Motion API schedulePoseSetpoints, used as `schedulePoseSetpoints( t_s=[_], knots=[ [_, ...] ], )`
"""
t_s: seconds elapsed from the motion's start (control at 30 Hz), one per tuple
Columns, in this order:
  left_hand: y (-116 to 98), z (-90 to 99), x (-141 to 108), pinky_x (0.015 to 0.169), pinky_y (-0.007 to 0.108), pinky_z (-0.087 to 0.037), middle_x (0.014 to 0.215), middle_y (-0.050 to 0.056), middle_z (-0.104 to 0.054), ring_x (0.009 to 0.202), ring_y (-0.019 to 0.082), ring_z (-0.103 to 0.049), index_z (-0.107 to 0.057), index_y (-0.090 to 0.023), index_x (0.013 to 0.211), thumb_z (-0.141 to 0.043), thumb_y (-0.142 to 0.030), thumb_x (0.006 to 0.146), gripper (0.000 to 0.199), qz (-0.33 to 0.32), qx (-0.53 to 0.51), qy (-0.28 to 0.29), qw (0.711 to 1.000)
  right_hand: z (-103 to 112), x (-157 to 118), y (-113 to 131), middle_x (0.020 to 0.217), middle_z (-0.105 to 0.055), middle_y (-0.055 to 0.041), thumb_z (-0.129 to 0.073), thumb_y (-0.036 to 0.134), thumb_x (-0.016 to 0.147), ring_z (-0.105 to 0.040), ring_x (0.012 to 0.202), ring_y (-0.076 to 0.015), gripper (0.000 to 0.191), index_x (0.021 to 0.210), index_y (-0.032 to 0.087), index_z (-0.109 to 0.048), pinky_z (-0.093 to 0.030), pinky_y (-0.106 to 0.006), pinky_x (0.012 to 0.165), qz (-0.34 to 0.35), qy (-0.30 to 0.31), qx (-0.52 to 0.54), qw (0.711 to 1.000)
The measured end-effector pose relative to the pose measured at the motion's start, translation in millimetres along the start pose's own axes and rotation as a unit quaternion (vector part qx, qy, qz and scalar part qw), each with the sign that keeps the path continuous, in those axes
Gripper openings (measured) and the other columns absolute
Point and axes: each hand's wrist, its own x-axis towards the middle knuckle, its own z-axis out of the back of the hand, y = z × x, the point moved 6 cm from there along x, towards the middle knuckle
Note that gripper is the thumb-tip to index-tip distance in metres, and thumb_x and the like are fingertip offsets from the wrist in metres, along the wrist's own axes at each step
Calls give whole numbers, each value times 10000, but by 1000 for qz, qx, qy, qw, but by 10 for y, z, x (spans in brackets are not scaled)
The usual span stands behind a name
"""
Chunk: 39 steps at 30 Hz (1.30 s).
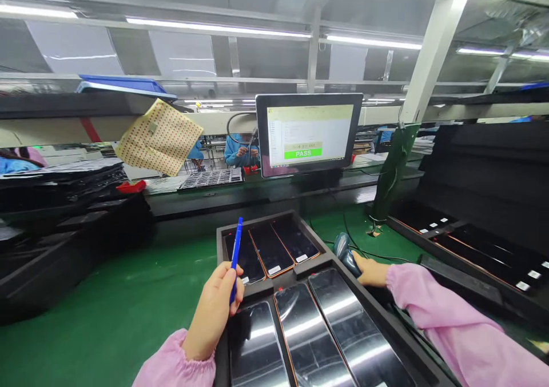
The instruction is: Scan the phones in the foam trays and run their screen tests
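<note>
A blue pen (236, 250) points upward out of my left hand (217, 295), whose fingers are closed around it. That hand is over the left edge of a black foam tray (319, 244). Several dark phone screens with orange edges lie in two rows of slots there, among them a near one (306, 332) and a far one (271, 250) with a small white label. Just right of the tray, my right hand (371, 271) is closed on a dark handheld barcode scanner (344, 252). Part of its grip is hidden by my fingers.
A monitor (311, 135) behind the tray shows a green PASS bar. More screens lie in a black tray (484, 244) on the right. Stacked black trays (64, 215) stand left. A dotted yellow sheet (158, 137) hangs from the shelf. Cables cross the green mat (128, 295). A co-worker (240, 150) sits beyond.
</note>
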Motion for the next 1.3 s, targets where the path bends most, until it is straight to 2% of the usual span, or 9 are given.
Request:
schedulePoseSetpoints(
  t_s=[0.13,0.23,0.33,0.43,0.5,0.53,0.67,0.87,1.3],
  knots=[
    [68,10,35,400,169,-238,473,-82,-440,361,43,-317,-480,-191,789,-461,-483,797,293,-3,3,7,1000,-121,103,-67,742,-602,-84,-648,124,544,-607,834,-276,298,830,139,-565,-431,-349,749,-30,-22,42,998],
    [-22,161,42,388,169,-230,469,-83,-434,360,48,-320,-480,-198,786,-462,-461,802,264,-20,-10,-29,999,164,105,-52,664,-544,-63,-586,180,620,-583,734,-245,127,707,170,-494,-437,-361,702,-50,-45,71,995],
    [-218,355,6,372,174,-239,447,-83,-428,351,60,-326,-475,-209,762,-462,-388,807,185,-39,-31,-95,994,550,-109,182,626,-491,-5,-477,291,723,-526,576,-153,98,739,197,-452,-457,-291,564,-30,-16,181,983],
    [-460,501,-72,361,178,-258,423,-82,-417,334,65,-322,-482,-212,729,-465,-292,790,102,-81,-62,-149,984,687,-475,701,614,-492,-6,-511,329,689,-464,486,-115,185,783,171,-528,-404,-232,407,-39,135,507,850],
    [-581,581,-113,348,180,-264,409,-77,-418,317,63,-312,-488,-205,696,-480,-244,761,76,-108,-87,-168,976,621,-700,1056,589,-503,-21,-469,367,721,-448,437,-108,236,766,154,-562,-375,-216,340,-95,233,564,787],
    [-623,627,-130,340,180,-265,400,-74,-418,309,62,-308,-493,-201,682,-485,-217,747,68,-120,-95,-178,972,552,-788,1203,575,-508,-25,-450,364,741,-444,417,-102,248,757,146,-568,-378,-208,327,-121,274,559,773],
    [-716,822,-197,308,183,-259,372,-51,-421,291,71,-307,-519,-182,649,-460,-157,722,98,-167,-118,-219,954,244,-907,1534,554,-536,-42,-384,299,808,-470,395,-96,253,736,124,-550,-416,-186,332,-163,353,503,771],
    [-799,938,-254,303,187,-259,371,-38,-426,289,77,-314,-534,-168,632,-433,-130,704,129,-212,-125,-233,941,52,-765,1636,454,-498,-33,-299,321,852,-446,351,-92,309,704,132,-494,-388,-167,310,-171,363,485,777],
    [-739,968,-226,317,194,-280,379,-38,-419,299,88,-329,-501,-193,624,-446,-127,693,110,-152,-151,-247,945,-93,-711,1598,497,-514,-34,-268,343,868,-472,345,-102,310,761,130,-465,-409,-178,302,-195,381,468,773]
  ],
)
